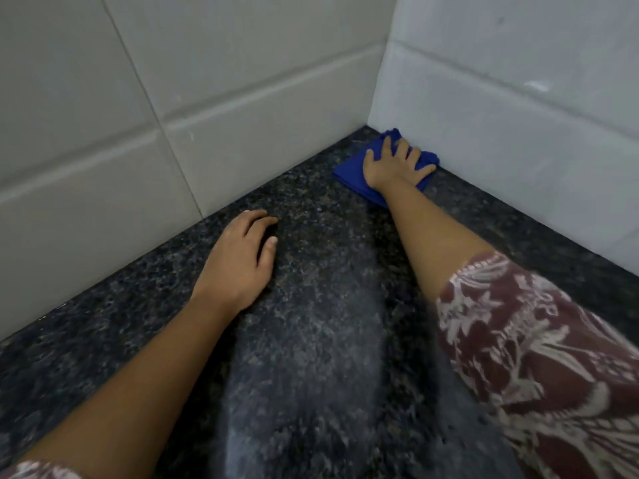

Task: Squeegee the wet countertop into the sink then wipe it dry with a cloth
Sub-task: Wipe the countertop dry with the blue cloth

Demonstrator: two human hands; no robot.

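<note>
A blue cloth [349, 171] lies folded on the dark speckled granite countertop [311, 323], pushed into the far corner where two tiled walls meet. My right hand [394, 164] presses flat on top of the cloth with fingers spread, the arm stretched out. My left hand [242, 261] rests palm down on the bare countertop nearer to me, close to the left wall, holding nothing. A paler, hazy streak runs down the middle of the countertop between my arms. Neither a squeegee nor the sink is in view.
White tiled walls [207, 98] close the countertop on the left and at the right [518, 115], forming a corner. My patterned maroon and white sleeve [518, 340] covers the lower right.
</note>
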